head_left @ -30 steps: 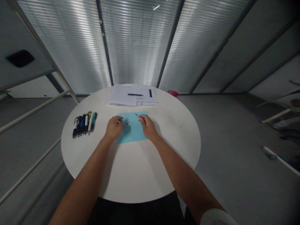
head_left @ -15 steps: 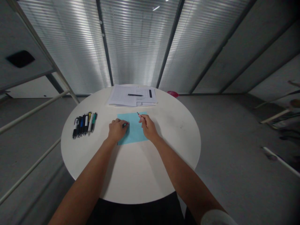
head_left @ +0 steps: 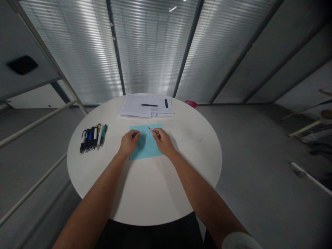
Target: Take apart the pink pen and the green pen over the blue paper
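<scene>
On the white table [head_left: 155,193], the right hand [head_left: 161,139] pinches one pen [head_left: 150,129] pointing up and left. The left hand [head_left: 129,142] curls on the blue paper [head_left: 146,150], grip unclear.

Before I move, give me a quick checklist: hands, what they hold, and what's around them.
1. Right hand grip on the slim pink-tipped item: ok, held between the fingers.
2. Left hand grip on the small dark item: cannot tell, the fingers hide most of it.
3. Blue sheet flat on the white round table: ok.
4. Row of pens apart from both hands: ok.
5. Stacked papers beyond the blue sheet, untouched by the hands: ok.
</scene>
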The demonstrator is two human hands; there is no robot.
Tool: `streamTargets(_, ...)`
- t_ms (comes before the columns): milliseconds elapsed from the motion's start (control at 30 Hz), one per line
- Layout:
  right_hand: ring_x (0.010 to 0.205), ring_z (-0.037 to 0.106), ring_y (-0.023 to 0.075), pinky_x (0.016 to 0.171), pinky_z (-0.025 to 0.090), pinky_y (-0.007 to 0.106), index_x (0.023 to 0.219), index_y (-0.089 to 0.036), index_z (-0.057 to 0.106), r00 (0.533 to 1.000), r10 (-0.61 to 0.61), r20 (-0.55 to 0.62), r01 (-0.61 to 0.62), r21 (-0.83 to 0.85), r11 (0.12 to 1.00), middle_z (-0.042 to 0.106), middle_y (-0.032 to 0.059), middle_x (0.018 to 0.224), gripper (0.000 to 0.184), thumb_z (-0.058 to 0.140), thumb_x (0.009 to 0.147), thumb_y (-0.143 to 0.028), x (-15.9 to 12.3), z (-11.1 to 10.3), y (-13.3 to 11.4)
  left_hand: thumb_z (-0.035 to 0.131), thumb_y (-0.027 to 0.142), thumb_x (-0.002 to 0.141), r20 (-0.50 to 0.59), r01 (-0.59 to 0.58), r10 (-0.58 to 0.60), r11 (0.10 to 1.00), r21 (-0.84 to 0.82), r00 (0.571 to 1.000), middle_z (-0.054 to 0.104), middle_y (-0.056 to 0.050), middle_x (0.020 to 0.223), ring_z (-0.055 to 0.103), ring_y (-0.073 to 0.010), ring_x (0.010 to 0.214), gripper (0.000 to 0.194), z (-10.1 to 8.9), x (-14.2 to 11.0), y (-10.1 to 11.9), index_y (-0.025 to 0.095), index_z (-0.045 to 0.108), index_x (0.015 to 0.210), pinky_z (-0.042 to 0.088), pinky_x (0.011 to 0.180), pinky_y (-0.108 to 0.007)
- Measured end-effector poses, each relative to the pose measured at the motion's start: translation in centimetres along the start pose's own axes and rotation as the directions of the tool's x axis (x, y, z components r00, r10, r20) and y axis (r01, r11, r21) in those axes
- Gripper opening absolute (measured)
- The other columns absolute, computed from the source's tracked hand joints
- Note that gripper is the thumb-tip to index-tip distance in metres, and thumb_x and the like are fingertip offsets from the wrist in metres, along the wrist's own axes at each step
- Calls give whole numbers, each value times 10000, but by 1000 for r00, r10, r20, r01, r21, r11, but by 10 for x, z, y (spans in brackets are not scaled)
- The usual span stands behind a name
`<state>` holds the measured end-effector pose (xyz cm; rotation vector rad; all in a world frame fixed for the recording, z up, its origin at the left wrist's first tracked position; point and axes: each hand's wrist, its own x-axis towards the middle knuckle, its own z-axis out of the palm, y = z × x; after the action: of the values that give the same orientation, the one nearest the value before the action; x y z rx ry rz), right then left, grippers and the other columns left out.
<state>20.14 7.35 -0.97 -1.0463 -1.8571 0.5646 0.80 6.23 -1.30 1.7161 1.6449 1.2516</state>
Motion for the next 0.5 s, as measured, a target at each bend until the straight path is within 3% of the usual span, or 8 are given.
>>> streamTargets(167,865,631,162,777,496,294,1067,-224,600,1000,-3,26,4,-15,1000,671,55,1021,292,446,951,-444,-1,0,-1,696,384,725,-35,103,-122,934,-342,992,652,-44,726,547,-160,662,210,-1,1,10,186,699,797,429,635,-293)
streamTargets(333,887,625,162,760,495,285,1055,-231,613,999,-11,31,12,-29,999,663,52,1015,278,458,948,-435,-2,1,0,736,364,686,25,213,-229,854,-474,973,574,-6,640,463,-105,554,248,-2,2,15,171,707,839,377,538,-258)
streamTargets(500,855,617,151,750,495,272,1052,-234,627,999,-30,39,31,-23,999,652,50,997,286,463,948,-443,-2,1,-1,747,353,680,109,252,-233,775,-580,966,527,15,606,449,-88,541,281,-2,3,13,164,708,884,369,520,-241)
